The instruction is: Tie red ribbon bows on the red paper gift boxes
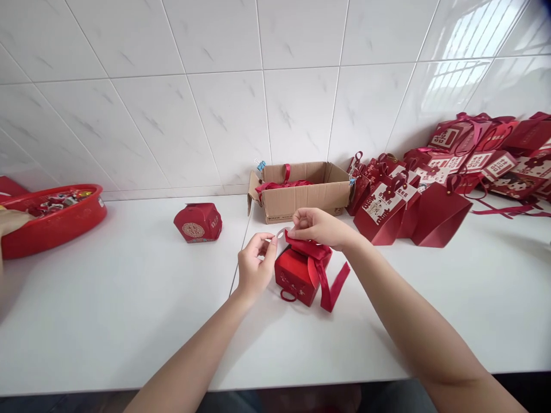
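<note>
Standing on the smooth white surface (172, 321), between the forearms and in front of the brown cardboard carton (307, 201): one small, bright-red, faceted box (297, 278) of printed card. Fitted with a dark-red twisted cord loop (288, 295) low on the near side, and draped across the top with a broad dark-red satin-like ribbon (309, 248), loose tail hanging at the right. Finding on the left hand (253, 267): thumb and fingertips pinched narrowly on a pale curved strip (280, 233), material uncertain. Finding on the right hand (316, 226): fingers curled, appearing to pinch the ribbon's upper end beside the strip; exact grip partly hidden.

Judged light, though cannot tell contents. Expected stiff along the folds, weaker at panel centres, likely to dent under a hard squeeze. Also likely to skid on the smooth surface under a sideways pull. Rate the ribbon as limp, slippery and prone to creep out of a loose pinch. Take hold of the box low on opposite side walls, close to the folded edges, with flat fingers and modest pressure. Pinch the ribbon firmly near the top. Avoid lifting by the cord loop, attachment unverified.
</note>
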Demonstrator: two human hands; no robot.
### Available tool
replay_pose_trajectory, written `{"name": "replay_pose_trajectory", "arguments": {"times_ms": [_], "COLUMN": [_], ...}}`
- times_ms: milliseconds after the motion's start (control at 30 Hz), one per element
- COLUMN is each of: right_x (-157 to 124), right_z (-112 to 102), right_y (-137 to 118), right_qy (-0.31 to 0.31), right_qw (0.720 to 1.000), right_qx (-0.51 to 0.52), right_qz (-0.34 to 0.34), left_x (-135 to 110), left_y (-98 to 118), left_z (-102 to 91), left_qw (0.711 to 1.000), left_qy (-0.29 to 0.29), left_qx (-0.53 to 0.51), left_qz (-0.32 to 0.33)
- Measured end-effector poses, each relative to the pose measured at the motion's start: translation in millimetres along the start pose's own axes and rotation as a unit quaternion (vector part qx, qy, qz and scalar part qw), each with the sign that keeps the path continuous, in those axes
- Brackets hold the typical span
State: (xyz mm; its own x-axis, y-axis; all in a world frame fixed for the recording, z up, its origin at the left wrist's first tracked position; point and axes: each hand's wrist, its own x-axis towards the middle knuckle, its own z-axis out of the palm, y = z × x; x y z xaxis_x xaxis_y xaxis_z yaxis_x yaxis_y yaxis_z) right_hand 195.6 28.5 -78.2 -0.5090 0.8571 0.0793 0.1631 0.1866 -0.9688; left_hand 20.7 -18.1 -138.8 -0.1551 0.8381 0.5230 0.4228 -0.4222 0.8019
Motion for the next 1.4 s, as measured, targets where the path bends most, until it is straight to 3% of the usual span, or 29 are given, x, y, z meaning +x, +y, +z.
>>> {"name": "replay_pose_trajectory", "arguments": {"times_ms": [133, 333, 600, 767, 1033, 1400], "right_x": [-2, -2, -3, -5, -11, -11], "right_z": [7, 11, 8, 6, 12, 16], "right_y": [-3, -6, -5, -7, -13, -8], "right_qy": [0.024, 0.032, -0.004, -0.05, -0.062, -0.045], "right_qw": [0.997, 0.995, 0.997, 0.994, 0.99, 0.983], "right_qx": [-0.063, -0.071, -0.058, -0.089, -0.12, -0.178], "right_qz": [0.025, 0.069, 0.044, 0.038, 0.028, -0.02], "left_x": [-1, -3, -11, -11, -10, -3], "left_y": [-1, 0, 7, 13, 10, 13], "left_z": [0.2, -0.4, -4.9, -3.1, 5.7, -8.5], "left_qw": [1.0, 1.0, 0.998, 0.988, 0.915, 0.896], "left_qy": [-0.007, -0.014, -0.032, -0.067, -0.151, -0.234], "left_qx": [-0.003, 0.001, -0.009, -0.133, -0.313, -0.314], "left_qz": [0.003, 0.014, 0.044, -0.033, -0.207, -0.21]}}
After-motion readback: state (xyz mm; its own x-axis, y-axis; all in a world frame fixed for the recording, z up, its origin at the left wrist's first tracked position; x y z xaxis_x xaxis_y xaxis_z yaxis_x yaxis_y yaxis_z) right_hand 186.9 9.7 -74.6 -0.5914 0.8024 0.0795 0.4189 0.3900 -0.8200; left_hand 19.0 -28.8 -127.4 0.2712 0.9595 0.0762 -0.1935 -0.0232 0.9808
